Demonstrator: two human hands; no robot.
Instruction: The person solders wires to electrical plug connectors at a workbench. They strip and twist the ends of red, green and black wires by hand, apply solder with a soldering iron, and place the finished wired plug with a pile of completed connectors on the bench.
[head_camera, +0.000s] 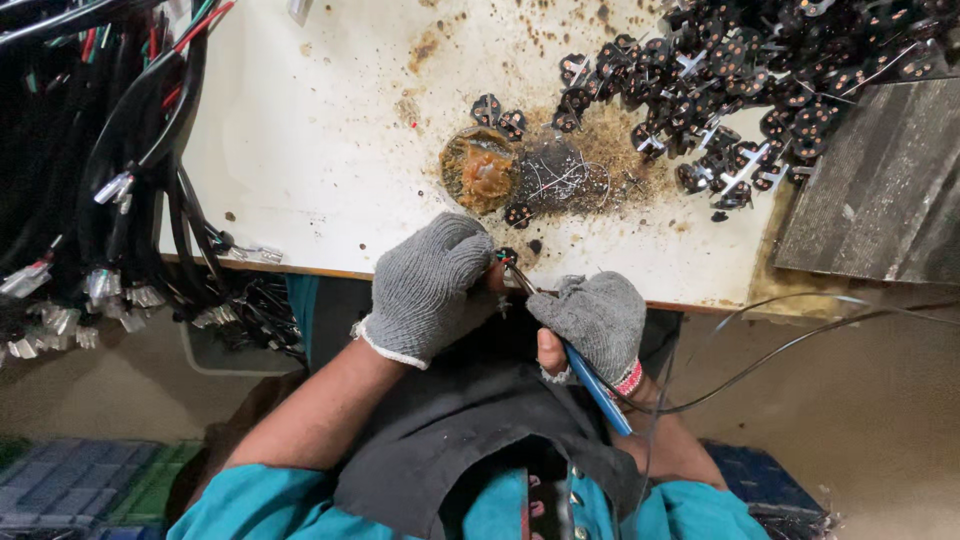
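My left hand (428, 285), in a grey knit glove, pinches a small black round plug part (506, 256) with coloured wire ends at the near edge of the white table (320, 150). In a matching fingerless grey glove, my right hand (592, 318) grips a blue-handled soldering iron (598, 390). The iron's tip touches the part held by the left hand. The iron's cord runs off to the right.
A tin of brownish flux (480, 170) and a coil of solder wire (560, 178) lie on the stained table just beyond the hands. Many black plug parts (740, 90) are heaped at the far right. Black cables (110, 200) with stripped ends hang at the left. A grey board (880, 190) lies at the right.
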